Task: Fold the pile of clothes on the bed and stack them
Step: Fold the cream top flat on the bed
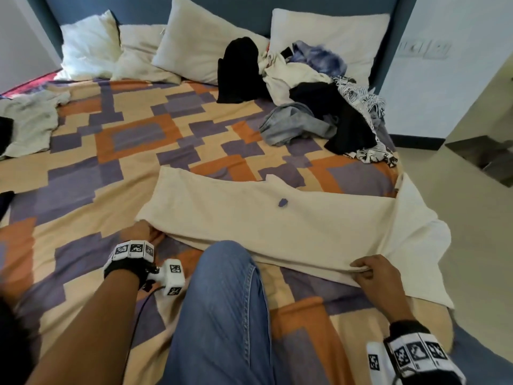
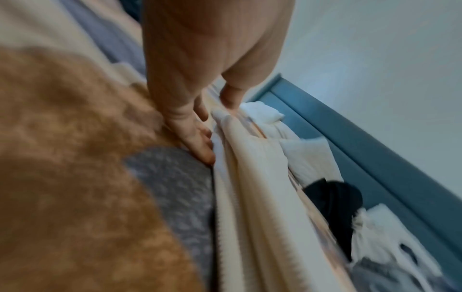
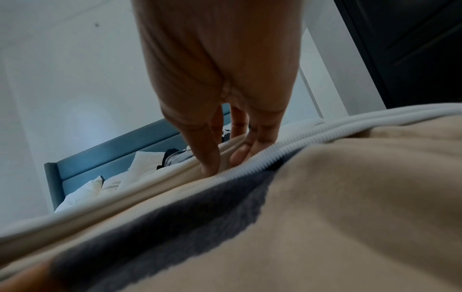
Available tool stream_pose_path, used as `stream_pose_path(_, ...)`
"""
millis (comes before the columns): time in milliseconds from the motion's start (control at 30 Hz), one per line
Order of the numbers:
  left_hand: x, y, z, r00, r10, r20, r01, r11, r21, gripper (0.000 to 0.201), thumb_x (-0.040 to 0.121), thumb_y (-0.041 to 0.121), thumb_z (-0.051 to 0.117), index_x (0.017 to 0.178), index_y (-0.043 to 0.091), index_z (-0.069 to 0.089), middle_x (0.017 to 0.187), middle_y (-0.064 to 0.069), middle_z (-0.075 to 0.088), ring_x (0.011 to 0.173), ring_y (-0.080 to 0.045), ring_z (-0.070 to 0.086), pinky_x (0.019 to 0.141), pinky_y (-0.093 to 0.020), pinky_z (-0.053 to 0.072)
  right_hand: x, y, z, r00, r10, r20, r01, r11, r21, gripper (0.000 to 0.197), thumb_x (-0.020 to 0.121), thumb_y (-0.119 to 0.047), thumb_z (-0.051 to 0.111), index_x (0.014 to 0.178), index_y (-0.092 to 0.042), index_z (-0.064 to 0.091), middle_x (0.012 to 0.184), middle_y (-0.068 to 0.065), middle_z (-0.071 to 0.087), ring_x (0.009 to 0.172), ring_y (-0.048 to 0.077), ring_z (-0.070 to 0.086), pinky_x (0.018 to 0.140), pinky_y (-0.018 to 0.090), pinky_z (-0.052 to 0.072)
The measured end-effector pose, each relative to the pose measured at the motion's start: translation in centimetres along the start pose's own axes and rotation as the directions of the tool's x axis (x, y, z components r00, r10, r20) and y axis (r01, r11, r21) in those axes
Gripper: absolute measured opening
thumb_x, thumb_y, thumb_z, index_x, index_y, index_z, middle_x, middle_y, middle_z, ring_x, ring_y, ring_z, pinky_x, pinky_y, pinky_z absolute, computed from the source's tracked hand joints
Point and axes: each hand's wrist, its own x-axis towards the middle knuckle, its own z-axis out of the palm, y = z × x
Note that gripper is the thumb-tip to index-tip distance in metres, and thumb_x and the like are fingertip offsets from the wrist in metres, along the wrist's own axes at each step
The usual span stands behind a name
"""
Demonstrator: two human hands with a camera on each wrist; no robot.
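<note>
A cream garment point(image 1: 272, 218) lies spread flat across the near half of the bed, with a small blue mark near its middle. My left hand point(image 1: 141, 232) grips its near left corner; in the left wrist view my left hand point(image 2: 215, 126) has fingers under the cream garment point(image 2: 252, 177) and the thumb on top. My right hand point(image 1: 372, 269) pinches the near right edge; the right wrist view shows my right hand point(image 3: 225, 158) curled round the ribbed hem point(image 3: 175, 179). A pile of unfolded clothes point(image 1: 313, 95) in black, white, grey and blue sits at the far right by the pillows.
The patterned orange, purple and beige bedspread point(image 1: 116, 151) covers the bed. Pillows point(image 1: 200, 43) line the blue headboard. A pale garment point(image 1: 27, 120) lies at the left edge. My knee in jeans point(image 1: 222, 307) rests on the bed between my hands. The floor point(image 1: 449, 218) lies to the right.
</note>
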Motion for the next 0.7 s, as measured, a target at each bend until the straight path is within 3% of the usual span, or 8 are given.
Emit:
stream_pose_path(67,0.3,-0.3,0.1,0.998,-0.056,-0.021,0.054,0.994,-0.095,0.054,0.102,0.041,0.04,0.142,0.005,0.042,0.136,-0.014,0.056,0.103,-0.021,0.064,0.066,-0.028,0.054,-0.1,0.0,0.2,1.0,0.005,0.0,-0.005,1.0,-0.008,0.021,0.076,0.005,0.075,0.089,-0.011,0.07,0.096,0.006,0.058,0.074,0.023,0.059,0.077,0.033,0.049)
stream_pose_path(167,0.1,-0.6,1.0,0.998,-0.054,0.031,0.055,0.997,-0.053,0.06,0.096,0.038,0.057,0.139,-0.001,0.045,0.112,-0.021,0.069,0.077,-0.028,0.07,0.05,-0.031,0.051,-0.2,0.3,0.5,1.0,0.016,-0.002,-0.016,0.999,-0.028,0.02,0.075,0.002,0.078,0.09,-0.009,0.072,0.095,0.004,0.052,0.082,0.025,0.058,0.082,0.036,0.048)
stream_pose_path(233,0.7,-0.7,1.3,0.998,-0.023,0.056,0.022,1.0,0.022,0.055,0.094,0.034,0.059,0.14,0.005,0.048,0.127,-0.023,0.06,0.093,-0.04,0.066,0.074,-0.042,0.054,-0.1,0.6,0.6,0.998,0.059,0.036,-0.057,0.997,-0.043,0.019,0.075,-0.006,0.081,0.089,-0.014,0.073,0.097,0.004,0.054,0.09,0.032,0.06,0.086,0.044,0.047)
stream_pose_path(300,2.3,-0.9,1.3,0.999,-0.007,0.047,0.002,0.995,0.101,0.059,0.085,0.045,0.061,0.129,0.007,0.055,0.123,-0.02,0.062,0.098,-0.042,0.063,0.09,-0.051,0.051,0.0,0.2,0.6,0.99,0.129,0.049,-0.12,0.98,-0.157,0.014,0.078,-0.025,0.081,0.089,-0.024,0.073,0.108,0.003,0.054,0.104,0.035,0.054,0.091,0.05,0.042)
stream_pose_path(400,2.8,0.3,1.5,0.999,-0.001,-0.039,0.007,0.99,0.143,0.048,0.085,0.044,0.062,0.116,0.008,0.057,0.109,-0.01,0.062,0.092,-0.033,0.061,0.09,-0.047,0.052,1.4,-2.8,0.1,0.986,0.154,-0.068,-0.166,0.95,-0.265,0.016,0.081,-0.042,0.076,0.085,-0.027,0.073,0.116,-0.004,0.049,0.115,0.034,0.038,0.093,0.05,0.034)
stream_pose_path(500,3.1,1.0,1.4,0.987,-0.137,-0.084,0.139,0.99,0.012,0.049,0.081,0.045,0.067,0.116,0.012,0.059,0.096,-0.011,0.066,0.093,-0.035,0.064,0.09,-0.05,0.052,4.7,-7.3,0.7,0.992,-0.094,-0.081,0.085,0.99,-0.108,0.016,0.088,-0.037,0.069,0.084,-0.022,0.073,0.104,-0.003,0.061,0.107,0.033,0.051,0.087,0.043,0.037)
stream_pose_path(567,3.6,0.5,1.0,0.979,-0.199,-0.049,0.196,0.979,-0.058,0.046,0.086,0.041,0.066,0.125,0.017,0.055,0.113,-0.009,0.067,0.1,-0.032,0.064,0.088,-0.047,0.053,7.1,-9.9,2.2,0.964,-0.266,-0.017,0.266,0.964,0.012,0.012,0.089,-0.023,0.067,0.089,-0.012,0.072,0.095,0.007,0.069,0.091,0.032,0.063,0.078,0.032,0.04)
stream_pose_path(700,3.5,-0.5,0.8,0.971,-0.237,-0.012,0.235,0.967,-0.093,0.043,0.097,0.027,0.059,0.137,0.015,0.049,0.128,-0.008,0.06,0.115,-0.027,0.059,0.083,-0.037,0.048,11.4,-13.6,7.2,0.924,-0.312,0.223,0.318,0.948,0.006,0.033,0.091,-0.01,0.064,0.124,-0.009,0.06,0.112,0.013,0.064,0.101,0.032,0.06,0.084,0.034,0.043)
